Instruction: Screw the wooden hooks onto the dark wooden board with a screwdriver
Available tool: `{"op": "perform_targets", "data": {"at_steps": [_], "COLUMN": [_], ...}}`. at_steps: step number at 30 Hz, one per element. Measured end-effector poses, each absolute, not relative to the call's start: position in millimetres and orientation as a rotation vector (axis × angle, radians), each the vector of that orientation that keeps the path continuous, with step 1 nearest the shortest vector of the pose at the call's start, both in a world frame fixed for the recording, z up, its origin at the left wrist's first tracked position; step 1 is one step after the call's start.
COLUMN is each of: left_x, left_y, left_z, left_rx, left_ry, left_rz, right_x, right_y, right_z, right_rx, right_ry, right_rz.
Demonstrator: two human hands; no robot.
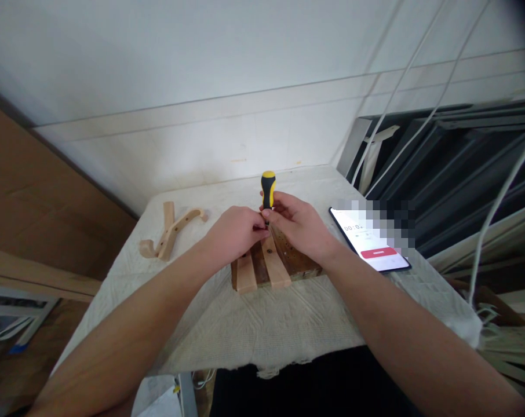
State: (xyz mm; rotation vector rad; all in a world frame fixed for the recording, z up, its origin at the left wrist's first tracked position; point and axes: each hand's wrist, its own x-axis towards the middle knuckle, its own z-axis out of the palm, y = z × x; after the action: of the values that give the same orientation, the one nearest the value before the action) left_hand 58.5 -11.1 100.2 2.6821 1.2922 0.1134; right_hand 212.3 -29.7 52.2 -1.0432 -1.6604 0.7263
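A screwdriver (268, 188) with a yellow and black handle stands upright over the wooden pieces. My right hand (299, 223) is closed around its lower part, thumb and fingers near the shaft. Close against it, my left hand (240, 231) pinches with its fingertips at the screwdriver's lower end; what lies between them is too small and hidden to make out. Below are two pale wooden strips (276, 267), one with a dark hole or screw in it. They lie on a dark brown wooden block (303, 263), whose far side is partly covered by my hands.
On the left of the cloth-covered table (210, 307) lies a crossed wooden piece with curved hook ends (174, 231). A phone (371, 246) with a lit timer screen rests at the right. White cables (488, 220) hang on the right, before stacked dark panels (462, 168).
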Motion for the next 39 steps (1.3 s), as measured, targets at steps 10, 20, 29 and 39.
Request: {"op": "perform_targets", "data": {"at_steps": [10,20,29,39], "left_x": [57,53,59,62], "left_y": [-12,-21,-16,-19], "left_z": [104,126,103,101], "left_rx": [2.589,2.286,2.183,2.188], "left_ry": [1.216,1.387,1.128,1.103], "left_rz": [0.074,1.119,1.39,1.368], "right_x": [212,212,211,214], "right_y": [-29,-31,-31,-37], "right_z": [50,49,48,59], "right_rx": [-1.019,-0.971,-0.927,-0.955], "right_ry": [-1.651,-1.667,-1.659,-1.658], "right_rz": [0.758,0.741,0.698,0.645]}}
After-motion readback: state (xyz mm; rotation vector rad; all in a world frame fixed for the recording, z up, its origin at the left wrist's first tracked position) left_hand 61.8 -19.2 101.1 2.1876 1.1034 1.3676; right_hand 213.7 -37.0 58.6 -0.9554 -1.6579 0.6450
